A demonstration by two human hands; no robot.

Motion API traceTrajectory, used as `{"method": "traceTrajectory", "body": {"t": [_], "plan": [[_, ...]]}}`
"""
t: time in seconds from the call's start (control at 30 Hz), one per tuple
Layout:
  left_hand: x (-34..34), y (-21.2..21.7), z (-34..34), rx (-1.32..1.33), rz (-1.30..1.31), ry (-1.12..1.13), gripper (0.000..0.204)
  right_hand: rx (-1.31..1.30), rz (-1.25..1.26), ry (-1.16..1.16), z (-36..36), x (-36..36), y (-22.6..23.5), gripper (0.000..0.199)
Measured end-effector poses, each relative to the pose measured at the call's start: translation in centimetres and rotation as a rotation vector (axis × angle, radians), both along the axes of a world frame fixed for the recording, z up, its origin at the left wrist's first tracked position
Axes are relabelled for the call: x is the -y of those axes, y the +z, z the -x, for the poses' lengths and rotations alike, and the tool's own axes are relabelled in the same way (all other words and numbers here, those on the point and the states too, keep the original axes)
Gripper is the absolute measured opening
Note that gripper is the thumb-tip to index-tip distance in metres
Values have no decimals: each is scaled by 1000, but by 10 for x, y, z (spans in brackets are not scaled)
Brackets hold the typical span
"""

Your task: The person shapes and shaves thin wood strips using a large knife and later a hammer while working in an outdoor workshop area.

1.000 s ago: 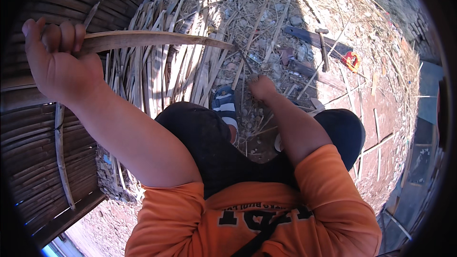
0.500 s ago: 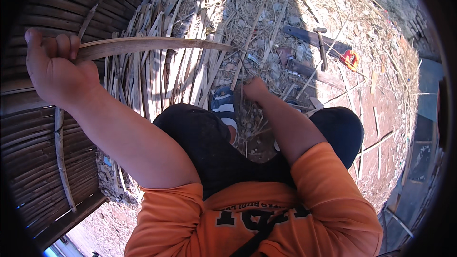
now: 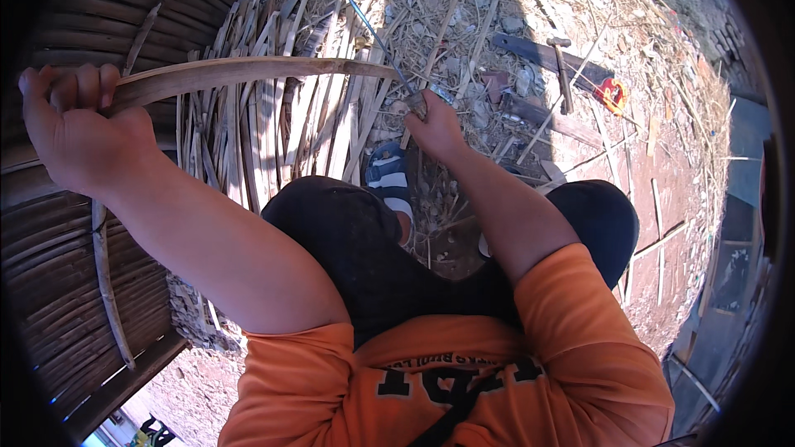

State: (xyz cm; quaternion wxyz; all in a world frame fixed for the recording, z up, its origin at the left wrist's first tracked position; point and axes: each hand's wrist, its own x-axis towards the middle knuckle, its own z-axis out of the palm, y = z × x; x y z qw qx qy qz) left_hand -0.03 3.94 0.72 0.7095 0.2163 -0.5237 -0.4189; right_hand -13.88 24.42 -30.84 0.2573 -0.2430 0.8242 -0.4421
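My left hand (image 3: 87, 132), raised at the left, is closed around one end of a long, flat bamboo strip (image 3: 248, 76). The strip bows slightly and reaches across to the middle. My right hand (image 3: 437, 128), low in front of my knees, grips the handle of a long knife (image 3: 374, 31). Its thin blade slants up and to the left, seen nearly edge-on. Near my right hand, the strip's far end meets or overlaps the blade; whether they touch I cannot tell.
A pile of split bamboo strips (image 3: 240, 136) lies left of centre beside a slatted wall (image 3: 58, 281). To the right lie a hammer (image 3: 565, 74) and a saw with an orange handle (image 3: 611, 98). Shavings cover the ground. My sandalled foot (image 3: 387, 170) is just below the strip's end.
My left hand has drawn the strip a little to the left. My right hand has risen slightly, and the knife blade has swung up to point away to the left.
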Motion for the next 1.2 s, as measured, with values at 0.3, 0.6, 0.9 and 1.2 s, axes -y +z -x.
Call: {"method": "traceTrajectory", "body": {"t": [0.3, 0.6, 0.9, 1.2], "plan": [[18, -7, -11, 14, 26, -138, 15, 284, -405, 8, 12, -40, -101, 26], [19, -6, -16, 16, 18, -125, 17, 317, 89, -170, 14, 8, -14, 29], [11, 2, -11, -4, -22, -119, 21, 24, -389, 26, -1, -5, -59, 57], [13, 0, -15, -35, -29, -138, 23, -5, 187, 57, -15, 41, 79, 46]]}}
